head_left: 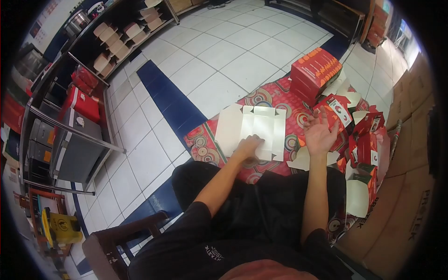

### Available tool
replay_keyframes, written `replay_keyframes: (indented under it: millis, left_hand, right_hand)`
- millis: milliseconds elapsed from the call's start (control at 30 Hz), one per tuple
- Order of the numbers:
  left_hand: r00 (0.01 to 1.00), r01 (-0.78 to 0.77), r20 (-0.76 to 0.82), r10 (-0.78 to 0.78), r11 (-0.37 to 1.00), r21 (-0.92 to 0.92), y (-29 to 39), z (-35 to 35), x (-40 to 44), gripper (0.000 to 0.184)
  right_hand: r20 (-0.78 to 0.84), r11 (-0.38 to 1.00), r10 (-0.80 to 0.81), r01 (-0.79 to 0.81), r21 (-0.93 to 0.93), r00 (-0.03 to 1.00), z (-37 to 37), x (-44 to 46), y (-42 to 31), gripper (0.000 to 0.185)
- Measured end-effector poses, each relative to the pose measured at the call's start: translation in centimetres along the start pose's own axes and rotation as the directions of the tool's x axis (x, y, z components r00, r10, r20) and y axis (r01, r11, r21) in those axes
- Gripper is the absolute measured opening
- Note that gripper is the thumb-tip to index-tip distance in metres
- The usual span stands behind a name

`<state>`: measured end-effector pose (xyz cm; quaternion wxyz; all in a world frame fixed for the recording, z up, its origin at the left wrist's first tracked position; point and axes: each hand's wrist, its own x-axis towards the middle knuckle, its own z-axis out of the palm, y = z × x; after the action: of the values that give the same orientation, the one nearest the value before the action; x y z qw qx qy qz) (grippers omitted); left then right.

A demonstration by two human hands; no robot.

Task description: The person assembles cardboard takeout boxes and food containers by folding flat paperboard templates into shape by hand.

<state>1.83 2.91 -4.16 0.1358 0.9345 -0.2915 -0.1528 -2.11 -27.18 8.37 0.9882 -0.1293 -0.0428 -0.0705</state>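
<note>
A flattened carton blank (269, 122), its plain white side up with crease lines and small corner flaps, lies in front of me on the patterned red cloth (205, 143). My left hand (248, 147) rests palm down on the lower part of that blank. Its fingers are a little bent and the thumb stands apart from them. To the right, my right hand (321, 133) is raised with the palm up and fingers spread, holding nothing. Just behind it lies a red printed carton (339, 111), partly covered by the fingers.
A stack of red printed cartons (315, 72) stands at the cloth's far right. Several partly folded red cartons (366, 144) are heaped nearer. Large brown boxes (396, 210) line the right side. On the left are a metal rack (77, 128) and a yellow container (61, 227).
</note>
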Motion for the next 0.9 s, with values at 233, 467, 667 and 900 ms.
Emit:
replay_keyframes:
  millis: [233,467,667,900]
  left_hand:
    - [0.998,0.029,0.05,-0.028,0.999,-0.032,-1.9,1.1,1.2,0.053]
    - [0.996,0.053,-0.068,-0.059,0.994,-0.095,-0.6,-2.9,0.2,0.024]
    - [0.989,0.143,0.055,-0.137,0.799,-0.584,-0.9,-5.4,-0.1,0.03]
    - [0.993,-0.063,-0.115,-0.035,0.665,-0.744,-2.1,-5.9,-0.3,0.019]
  right_hand:
    - [-0.111,0.991,0.024,-0.039,-0.132,0.994,0.8,0.0,1.3,0.063]
    - [-0.202,0.893,0.148,-0.218,-0.395,0.968,0.8,0.1,3.2,0.044]
    - [-0.188,0.407,0.024,-0.181,-0.895,0.982,-2.2,0.7,4.4,0.044]
    - [0.115,-0.243,0.093,0.135,-0.961,0.989,-2.4,-0.4,6.2,0.052]
